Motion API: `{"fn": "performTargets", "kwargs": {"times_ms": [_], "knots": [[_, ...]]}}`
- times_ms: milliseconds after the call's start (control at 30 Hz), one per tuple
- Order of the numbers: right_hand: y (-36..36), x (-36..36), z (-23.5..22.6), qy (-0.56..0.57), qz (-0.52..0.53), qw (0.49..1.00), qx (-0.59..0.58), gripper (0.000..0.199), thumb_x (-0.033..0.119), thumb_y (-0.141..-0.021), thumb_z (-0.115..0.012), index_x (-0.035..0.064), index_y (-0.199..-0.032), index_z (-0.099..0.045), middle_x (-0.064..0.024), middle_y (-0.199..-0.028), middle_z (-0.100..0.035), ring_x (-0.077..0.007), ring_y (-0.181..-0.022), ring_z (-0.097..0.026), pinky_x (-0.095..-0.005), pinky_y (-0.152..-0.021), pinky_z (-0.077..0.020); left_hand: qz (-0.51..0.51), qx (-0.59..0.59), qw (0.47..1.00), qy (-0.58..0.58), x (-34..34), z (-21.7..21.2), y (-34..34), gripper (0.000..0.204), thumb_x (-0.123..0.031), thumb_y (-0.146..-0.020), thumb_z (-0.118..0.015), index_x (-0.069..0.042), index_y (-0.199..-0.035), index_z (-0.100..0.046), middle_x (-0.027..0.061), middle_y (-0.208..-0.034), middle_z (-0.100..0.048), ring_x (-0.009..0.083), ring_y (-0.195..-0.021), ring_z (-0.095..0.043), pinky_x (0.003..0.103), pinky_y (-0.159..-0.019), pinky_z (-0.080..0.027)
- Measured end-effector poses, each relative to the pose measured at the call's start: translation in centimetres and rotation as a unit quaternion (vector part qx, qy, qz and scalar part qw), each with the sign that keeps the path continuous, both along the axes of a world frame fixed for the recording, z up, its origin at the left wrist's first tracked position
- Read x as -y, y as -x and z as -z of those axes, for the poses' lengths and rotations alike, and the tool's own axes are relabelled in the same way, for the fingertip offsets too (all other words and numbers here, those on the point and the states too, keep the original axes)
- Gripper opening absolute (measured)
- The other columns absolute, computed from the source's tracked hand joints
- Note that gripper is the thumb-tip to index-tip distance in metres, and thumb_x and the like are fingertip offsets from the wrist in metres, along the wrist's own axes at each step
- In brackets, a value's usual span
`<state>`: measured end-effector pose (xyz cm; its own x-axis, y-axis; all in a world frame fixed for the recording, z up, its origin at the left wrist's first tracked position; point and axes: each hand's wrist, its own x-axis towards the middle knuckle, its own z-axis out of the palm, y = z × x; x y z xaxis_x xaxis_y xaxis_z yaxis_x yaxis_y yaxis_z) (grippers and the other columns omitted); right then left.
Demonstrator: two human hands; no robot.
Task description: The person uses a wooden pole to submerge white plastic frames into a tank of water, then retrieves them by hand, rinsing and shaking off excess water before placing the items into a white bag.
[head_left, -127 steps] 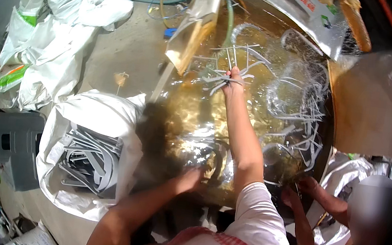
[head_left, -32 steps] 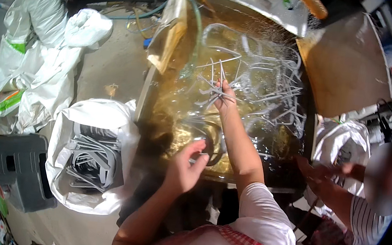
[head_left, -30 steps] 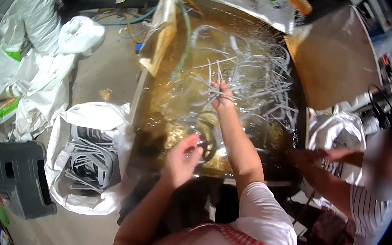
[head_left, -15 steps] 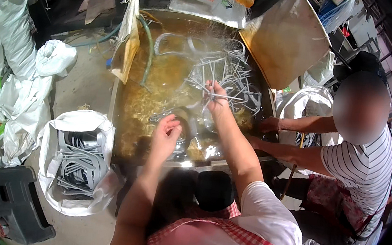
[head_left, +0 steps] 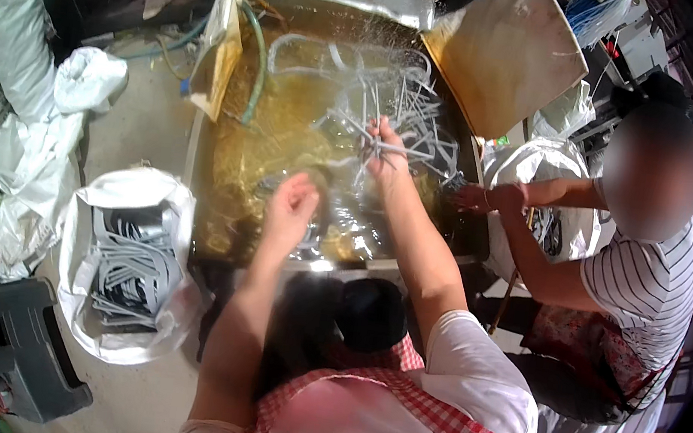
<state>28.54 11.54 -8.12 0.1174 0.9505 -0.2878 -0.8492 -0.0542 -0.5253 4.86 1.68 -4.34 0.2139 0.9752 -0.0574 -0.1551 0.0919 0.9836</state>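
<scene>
One white woven sack (head_left: 139,182), containing curved grey strips (head_left: 137,269); one rectangular tank of brownish water (head_left: 196,146), pale-grey strips (head_left: 418,108) heaped toward its far right, a bundle of thin grey strips (head_left: 411,152) clasped above the water by the right hand (head_left: 389,163). Left hand (head_left: 292,206), half-curled, contents not discernible, hangs over the tank, farther from its front edge than four seconds ago.

The head view comes from the left of two side-by-side fisheye lenses on the person's own head, upright and unmirrored, looking steeply down and forward over the checked apron (head_left: 460,423) at the lower edge. The left hand (head_left: 293,203), right hand (head_left: 388,157) and water tank (head_left: 197,155) sit close in mid-picture, while the wide lens bends straight edges toward a dark round rim.
</scene>
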Motion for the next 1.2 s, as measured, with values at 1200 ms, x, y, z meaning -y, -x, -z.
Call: {"fn": "performTargets", "kwargs": {"times_ms": [1200], "knots": [[-15.7, 30.6, -3.1, 0.151, 0.461, 0.871, -0.074, 0.015, 0.023, -0.089, -0.052, 0.0078, -0.089, -0.051, -0.0026, -0.065, -0.053, -0.0139, -0.052, -0.051, -0.0262, -0.047, -0.0477, 0.095, -0.195, 0.976, 0.006, 1.4, 2.4, -0.8, 0.039, -0.013, -0.082, -0.058, 0.000, -0.117, -0.049, 0.0156, -0.106, -0.058, 0.0192, -0.095, -0.057, 0.029, -0.082, -0.045]]}}
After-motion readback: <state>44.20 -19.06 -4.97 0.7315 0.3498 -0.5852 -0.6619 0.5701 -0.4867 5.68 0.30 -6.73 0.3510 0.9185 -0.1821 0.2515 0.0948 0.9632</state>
